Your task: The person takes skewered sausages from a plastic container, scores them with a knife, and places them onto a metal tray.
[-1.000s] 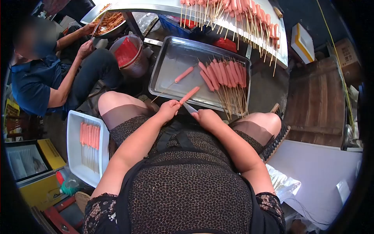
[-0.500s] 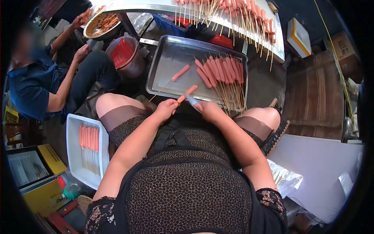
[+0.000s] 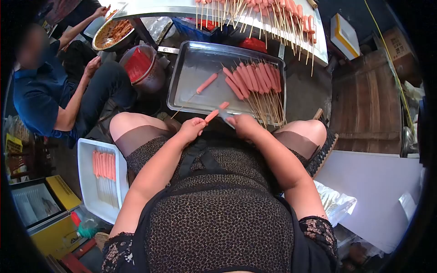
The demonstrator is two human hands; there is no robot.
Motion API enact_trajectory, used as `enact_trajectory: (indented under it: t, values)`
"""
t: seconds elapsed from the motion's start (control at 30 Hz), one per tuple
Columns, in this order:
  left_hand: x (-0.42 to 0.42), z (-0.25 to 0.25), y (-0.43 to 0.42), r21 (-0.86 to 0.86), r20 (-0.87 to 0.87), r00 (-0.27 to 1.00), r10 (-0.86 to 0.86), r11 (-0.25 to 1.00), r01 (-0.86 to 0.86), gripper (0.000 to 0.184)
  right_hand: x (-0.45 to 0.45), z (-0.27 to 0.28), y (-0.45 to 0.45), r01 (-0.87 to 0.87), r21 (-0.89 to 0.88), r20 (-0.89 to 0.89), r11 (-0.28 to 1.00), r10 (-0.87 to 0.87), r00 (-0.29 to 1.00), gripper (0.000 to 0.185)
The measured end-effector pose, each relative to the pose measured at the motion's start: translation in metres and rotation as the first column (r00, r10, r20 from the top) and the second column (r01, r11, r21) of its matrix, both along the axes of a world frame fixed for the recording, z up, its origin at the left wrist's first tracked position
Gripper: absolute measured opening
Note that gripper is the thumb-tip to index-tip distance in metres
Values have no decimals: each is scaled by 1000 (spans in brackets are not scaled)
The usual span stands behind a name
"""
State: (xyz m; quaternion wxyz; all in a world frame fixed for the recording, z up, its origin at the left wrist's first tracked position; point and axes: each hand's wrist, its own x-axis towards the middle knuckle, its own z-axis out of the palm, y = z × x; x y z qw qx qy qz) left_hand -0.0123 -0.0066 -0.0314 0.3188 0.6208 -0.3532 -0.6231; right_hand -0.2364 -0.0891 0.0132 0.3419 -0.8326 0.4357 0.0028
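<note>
My left hand (image 3: 193, 128) is closed around the lower end of a pink sausage (image 3: 213, 115), which points up and to the right. Whether a stick runs into it is hidden by my fingers. In my right hand (image 3: 246, 125) is a knife (image 3: 225, 116); its pale blade lies against the upper part of the sausage. Just beyond my hands is a metal tray (image 3: 186, 73). One skewered sausage (image 3: 207, 83) lies alone on its left side, its stick over the near rim. A pile of skewered sausages (image 3: 257, 79) fills the right side, sticks towards me.
A white bin (image 3: 86, 182) with skewered sausages stands left of my leg. Many more hang over the edge of the white table (image 3: 318, 41) ahead. To the left sits a person (image 3: 43, 98) near a bucket (image 3: 152, 79) and a bowl (image 3: 98, 43). At right is a wooden board (image 3: 364, 104).
The whole view has shifted slightly. The other person's far hand has moved up near the bowl. My hands still hold the sausage and knife, with the blade still at the sausage's upper part.
</note>
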Motion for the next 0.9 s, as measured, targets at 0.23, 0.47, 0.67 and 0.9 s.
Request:
enact_trajectory:
  t: [0.23,0.47,0.67,0.9]
  values:
    - [1,-2,2,0,38,999,-21,1000,21,12,-8,-24,-1,-11,-83,8,996,12,1000,48]
    - [1,4,1,32,19,999,-43,999,43,12,-9,-17,-1,60,-29,-38,998,-61,997,49]
    - [-1,6,4,-42,89,993,-72,996,76,15,-21,13,-6,439,450,-18,778,-483,875,48]
    - [1,29,-3,-5,154,988,-19,1000,20,20,-21,19,-5,389,391,51,834,-441,896,49]
